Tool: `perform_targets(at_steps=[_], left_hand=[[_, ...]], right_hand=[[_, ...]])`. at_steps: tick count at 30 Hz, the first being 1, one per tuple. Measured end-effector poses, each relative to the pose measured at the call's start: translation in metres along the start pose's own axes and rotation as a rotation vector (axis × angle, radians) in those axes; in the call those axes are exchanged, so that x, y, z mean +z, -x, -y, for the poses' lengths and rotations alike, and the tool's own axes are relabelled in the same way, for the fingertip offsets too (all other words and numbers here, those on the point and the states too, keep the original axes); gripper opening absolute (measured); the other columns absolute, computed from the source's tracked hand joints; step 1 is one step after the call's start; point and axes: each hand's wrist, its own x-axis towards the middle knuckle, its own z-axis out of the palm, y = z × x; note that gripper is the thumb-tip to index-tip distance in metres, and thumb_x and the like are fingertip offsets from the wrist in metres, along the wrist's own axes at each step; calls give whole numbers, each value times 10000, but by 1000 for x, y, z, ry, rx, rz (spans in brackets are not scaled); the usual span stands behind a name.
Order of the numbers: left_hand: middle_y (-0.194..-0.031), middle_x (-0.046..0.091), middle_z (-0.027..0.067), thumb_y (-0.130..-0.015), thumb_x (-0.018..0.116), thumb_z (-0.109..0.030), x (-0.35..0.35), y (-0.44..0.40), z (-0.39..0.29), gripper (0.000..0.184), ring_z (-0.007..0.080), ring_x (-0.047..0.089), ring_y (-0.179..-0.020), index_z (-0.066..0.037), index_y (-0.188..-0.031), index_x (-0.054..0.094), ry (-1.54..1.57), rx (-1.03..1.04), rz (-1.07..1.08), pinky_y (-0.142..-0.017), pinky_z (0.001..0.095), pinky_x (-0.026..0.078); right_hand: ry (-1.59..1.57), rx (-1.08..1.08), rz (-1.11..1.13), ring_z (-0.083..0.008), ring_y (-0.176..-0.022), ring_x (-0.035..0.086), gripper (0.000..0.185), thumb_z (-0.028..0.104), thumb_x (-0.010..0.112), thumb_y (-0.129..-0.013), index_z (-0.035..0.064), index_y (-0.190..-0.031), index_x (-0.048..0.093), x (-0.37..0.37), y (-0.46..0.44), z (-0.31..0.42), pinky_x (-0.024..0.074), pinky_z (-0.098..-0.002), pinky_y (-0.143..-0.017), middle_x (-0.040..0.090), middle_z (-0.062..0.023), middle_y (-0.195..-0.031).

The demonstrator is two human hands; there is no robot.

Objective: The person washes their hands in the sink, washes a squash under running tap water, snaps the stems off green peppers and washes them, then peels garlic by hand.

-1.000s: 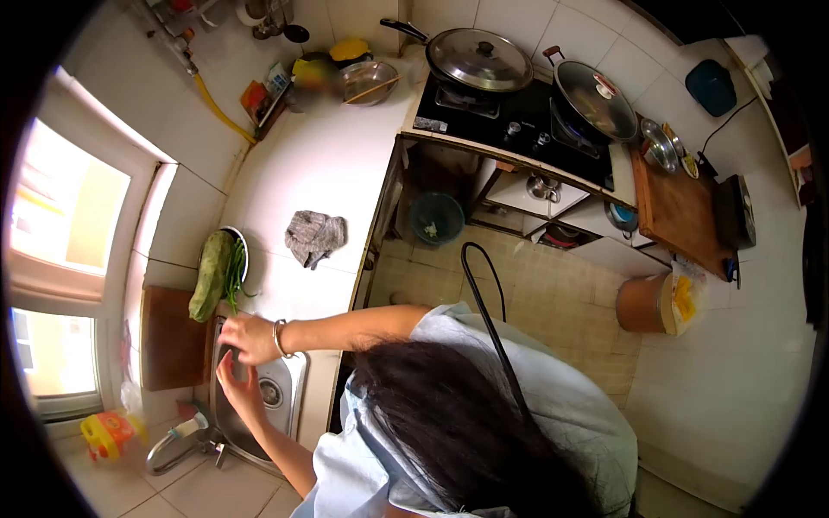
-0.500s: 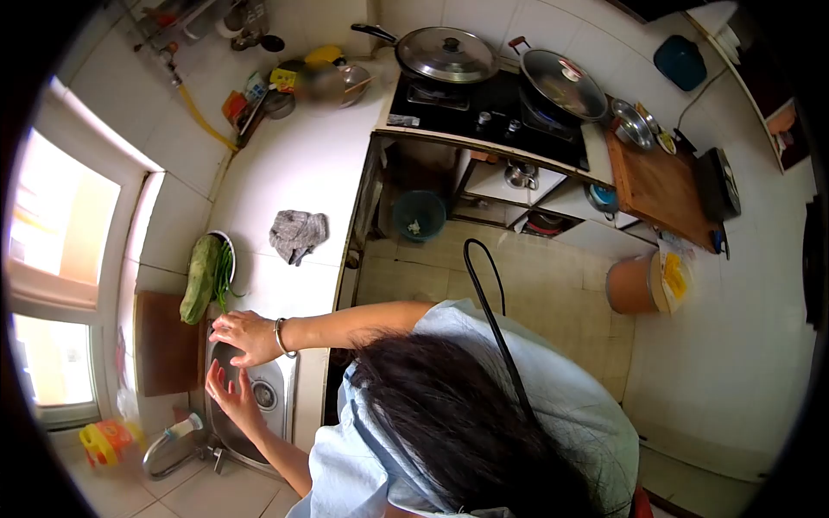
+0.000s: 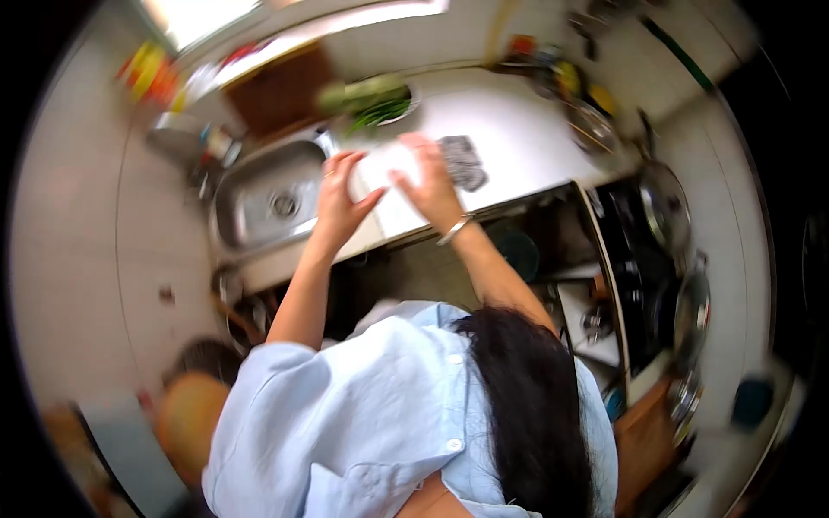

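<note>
My left hand (image 3: 344, 197) is over the counter's front edge, just right of the steel sink (image 3: 246, 211). Its thumb and fingers are spread, and nothing shows between them. My right hand (image 3: 427, 180), with a bracelet at the wrist, is raised over the white counter (image 3: 518, 129) with its fingers apart and empty, slightly blurred. A crumpled grey cloth (image 3: 465, 164) lies just right of it. Behind the hands, a large green gourd (image 3: 367, 93) and thin green vegetables (image 3: 382, 112) rest on a white dish, blurred.
A brown board (image 3: 281, 91) leans on the wall behind the sink, with the faucet at the sink's left. The black stove (image 3: 635, 250) with lidded pans (image 3: 665, 207) is at the right. A metal bowl (image 3: 591, 128) stands at the counter's far right. Below the counter is a bucket (image 3: 516, 253).
The view has swung round, so the sink and window now appear at the top left. Both hands have moved from over the sink towards the counter beside the cloth, and remain open.
</note>
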Motion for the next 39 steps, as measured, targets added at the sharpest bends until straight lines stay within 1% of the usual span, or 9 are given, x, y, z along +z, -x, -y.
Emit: perform_targets(at_steps=[1, 8, 13, 17, 25, 33, 37, 38, 39], left_hand=[[-1151, 483, 172, -656, 767, -180, 1, 6, -9, 565, 330, 481, -1078, -21, -1136, 515, -10, -26, -9, -922, 383, 408], [-1181, 461, 177, -687, 737, -231, 14, 87, -55, 555, 353, 480, -1092, -40, -1153, 503, -71, -270, -216, -915, 389, 413], [-1134, 462, 140, -664, 756, -271, 13, 174, -88, 568, 319, 503, -1042, -42, -1123, 511, -210, -495, -313, -872, 388, 448], [-1137, 458, 139, -663, 758, -255, 6, 234, -107, 563, 314, 501, -1054, -34, -1116, 509, -312, -603, -382, -884, 387, 443], [-1173, 458, 129, -653, 743, -172, -7, 337, -123, 557, 315, 485, -1085, -48, -1141, 504, -261, -877, -508, -900, 373, 418], [-1152, 476, 141, -657, 729, -174, -21, 457, -101, 530, 328, 503, -1045, -38, -1126, 522, -275, -1150, -578, -882, 383, 429], [-1081, 497, 166, -679, 697, -159, -19, 530, -73, 437, 346, 504, -1024, -29, -1063, 532, -356, -1265, -607, -870, 392, 431], [-1102, 491, 150, -718, 683, -127, -16, 545, -64, 429, 283, 545, -997, -30, -1101, 515, -382, -1308, -573, -849, 362, 458], [-1113, 487, 150, -728, 672, -122, -15, 557, -57, 422, 282, 545, -1000, -28, -1107, 512, -364, -1341, -563, -849, 363, 458]], right_hand=[[-44, -22, 33, -336, -1169, 413, 534, 309, 617, -799, -2, -1203, 458, -4, 4, 1, 327, -424, -997, 452, -204, -1219], [-167, -81, 333, -321, -1175, 430, 504, 265, 584, -840, -21, -1233, 449, -5, 36, 13, 335, -381, -998, 461, -203, -1238], [-332, -91, 541, -314, -1165, 439, 485, 232, 596, -842, 2, -1243, 449, 19, 82, 46, 347, -375, -984, 473, -184, -1234], [-477, -131, 682, -307, -1142, 456, 471, 227, 602, -845, 2, -1232, 458, 56, 121, 66, 363, -365, -963, 492, -180, -1207], [-576, -185, 907, -285, -1124, 488, 466, 214, 639, -821, 14, -1215, 489, 122, 210, 106, 389, -341, -944, 501, -165, -1203], [-589, -149, 1138, -326, -1054, 509, 455, 221, 638, -789, 1, -1168, 517, 185, 316, 131, 409, -347, -903, 528, -202, -1130], [-512, -75, 1274, -305, -884, 578, 401, 226, 625, -784, 28, -1124, 551, 208, 372, 121, 472, -350, -762, 560, -184, -1043], [-488, -41, 1308, -304, -871, 580, 398, 224, 620, -783, 28, -1122, 552, 212, 382, 120, 473, -351, -763, 561, -184, -1036], [-461, -7, 1342, -303, -857, 583, 394, 223, 615, -782, 27, -1119, 552, 216, 390, 118, 473, -352, -763, 562, -184, -1029]])
